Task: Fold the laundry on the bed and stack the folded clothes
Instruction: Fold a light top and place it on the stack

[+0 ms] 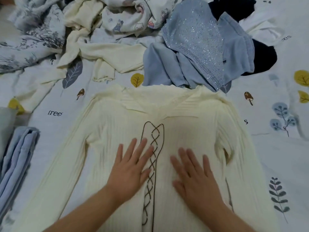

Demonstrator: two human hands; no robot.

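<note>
A cream ribbed sweater (184,128) with brown criss-cross lacing down its middle lies spread flat on the bed, collar away from me, sleeves running down both sides. My left hand (132,168) presses flat on it just left of the lacing, fingers straight and spread. On the other side of the lacing my right hand (195,176) lies flat in the same way. A folded light-blue garment (16,161) sits at the left edge.
Unfolded laundry is heaped beyond the sweater: a sparkly light-blue piece (197,47), a dark navy item (264,57), a cream top (103,54) and a cartoon-print garment (133,15). The leaf-print bedsheet (275,148) shows at right; a grey-patterned duvet (28,36) lies far left.
</note>
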